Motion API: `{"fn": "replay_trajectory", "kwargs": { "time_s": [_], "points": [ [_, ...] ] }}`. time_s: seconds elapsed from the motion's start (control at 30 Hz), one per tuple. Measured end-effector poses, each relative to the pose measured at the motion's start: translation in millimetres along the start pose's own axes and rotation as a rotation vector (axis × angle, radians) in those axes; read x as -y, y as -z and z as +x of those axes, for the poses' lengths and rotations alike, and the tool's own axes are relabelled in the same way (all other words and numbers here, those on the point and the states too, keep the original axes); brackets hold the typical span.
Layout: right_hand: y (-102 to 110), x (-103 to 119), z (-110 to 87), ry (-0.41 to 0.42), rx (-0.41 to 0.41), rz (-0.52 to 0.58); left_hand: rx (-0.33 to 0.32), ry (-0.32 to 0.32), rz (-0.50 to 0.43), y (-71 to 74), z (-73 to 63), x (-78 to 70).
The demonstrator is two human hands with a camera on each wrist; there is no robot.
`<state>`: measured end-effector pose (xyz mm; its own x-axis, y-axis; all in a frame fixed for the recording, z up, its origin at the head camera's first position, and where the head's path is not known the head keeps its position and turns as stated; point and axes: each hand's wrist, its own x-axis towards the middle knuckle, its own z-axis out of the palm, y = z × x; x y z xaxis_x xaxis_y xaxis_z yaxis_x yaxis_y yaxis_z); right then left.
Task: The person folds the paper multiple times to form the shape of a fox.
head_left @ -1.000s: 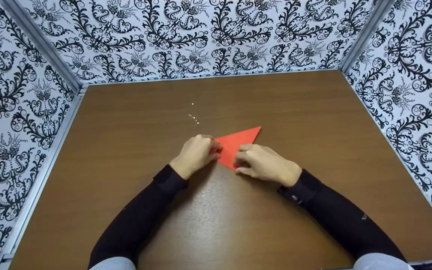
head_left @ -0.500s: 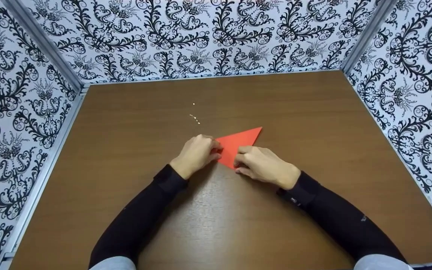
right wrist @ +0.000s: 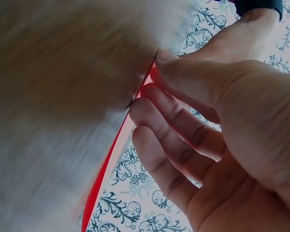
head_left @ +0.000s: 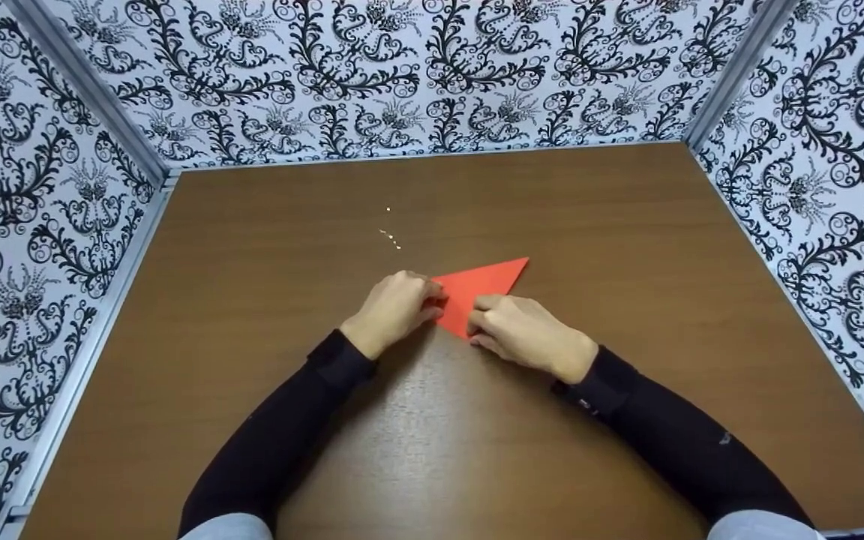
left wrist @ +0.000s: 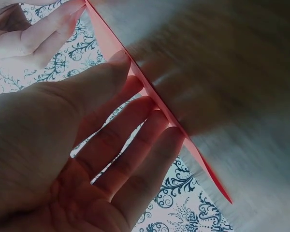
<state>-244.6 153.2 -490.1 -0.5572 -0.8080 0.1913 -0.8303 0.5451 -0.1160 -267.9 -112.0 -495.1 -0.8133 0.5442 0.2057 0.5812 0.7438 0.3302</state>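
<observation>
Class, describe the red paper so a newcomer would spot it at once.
Find the brown wooden table inside the patterned walls. Near its middle, the left hand and right hand both touch the red paper. Bright red and sharp-cornered, it differs from the small pale flecks nearby.

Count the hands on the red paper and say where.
2: the left hand touches the left end of the red paper; the right hand touches its right side, by the near corner.

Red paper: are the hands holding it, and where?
The left hand touches the left end of the paper, the right hand its near right edge; whether either pinches it can't be told.
</observation>
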Motion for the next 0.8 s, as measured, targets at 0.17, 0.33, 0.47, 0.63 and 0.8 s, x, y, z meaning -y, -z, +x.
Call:
{"fn": "replay_trajectory", "kwargs": {
  "time_s": [0.17, 0.33, 0.47, 0.63, 0.8],
  "points": [
    [2.4, 3.0, 1.8, 0.002, -0.013, 0.002, 0.0, 0.0, -0.012, 1.5, -0.8, -0.8],
    [1.4, 3.2, 2.8, -0.002, -0.009, -0.012, 0.007, -0.003, -0.007, 2.0, -0.3, -1.1],
    [0.5, 1.5, 2.7, 0.007, -0.002, -0.028, 0.006, -0.009, -0.002, 2.2, -0.4, -1.1],
    [4.5, 1.4, 0.1, 0.014, 0.006, -0.051, 0.0, -0.022, 0.001, 1.1, 0.5, -0.7],
    [6.4, 2.8, -0.5, 0.017, 0.002, -0.07, -0.002, -0.027, 0.018, 0.9, 2.0, 0.1]
  ]
}}
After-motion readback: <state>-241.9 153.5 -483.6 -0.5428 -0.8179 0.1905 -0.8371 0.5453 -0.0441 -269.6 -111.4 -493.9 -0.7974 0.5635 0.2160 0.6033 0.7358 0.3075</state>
